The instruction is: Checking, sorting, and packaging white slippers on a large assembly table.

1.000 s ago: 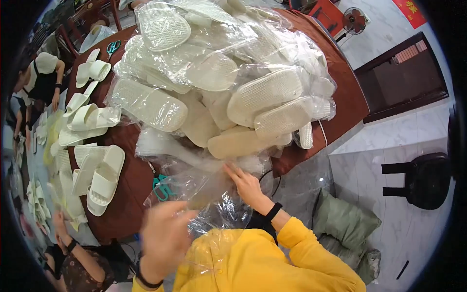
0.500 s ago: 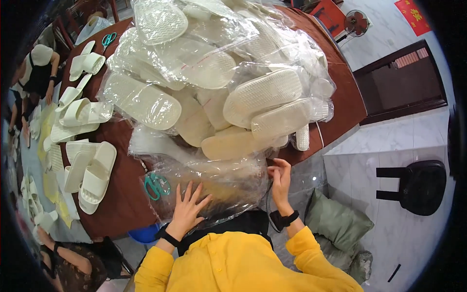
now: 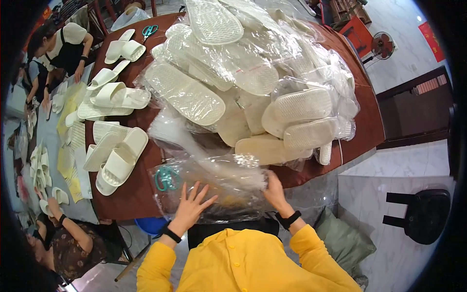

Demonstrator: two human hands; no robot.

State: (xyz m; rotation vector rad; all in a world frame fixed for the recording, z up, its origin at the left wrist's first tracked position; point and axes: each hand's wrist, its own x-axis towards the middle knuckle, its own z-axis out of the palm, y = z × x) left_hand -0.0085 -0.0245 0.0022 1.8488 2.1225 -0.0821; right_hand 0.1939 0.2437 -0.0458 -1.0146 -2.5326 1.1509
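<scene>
My left hand [image 3: 193,210] lies with fingers spread on a clear plastic bag [image 3: 228,200] at the table's front edge. Teal-handled scissors [image 3: 167,178] show through the plastic, just beyond the left fingertips. At the right end of the bag, my right hand [image 3: 276,197] pinches a bunched edge of the plastic between thumb and fingers. Beyond both hands rises a big heap of white slippers [image 3: 187,95] in clear bags, and a bag's whitish crumpled end [image 3: 199,151] droops toward me from it. Loose white slippers [image 3: 119,158] lie left of the heap.
A brown cloth [image 3: 136,204] covers the table. A second pair of scissors [image 3: 150,32] lies at the far left. Other people [image 3: 68,238] handle slippers at a grey table [image 3: 86,210] on the left. At right are a black chair [image 3: 423,216] and a greenish sack [image 3: 343,238].
The whole scene has shifted rightward as the view turned left. My right fingers, raised and bent beside the bag before, have closed on its edge. My left hand stays spread on the plastic.
</scene>
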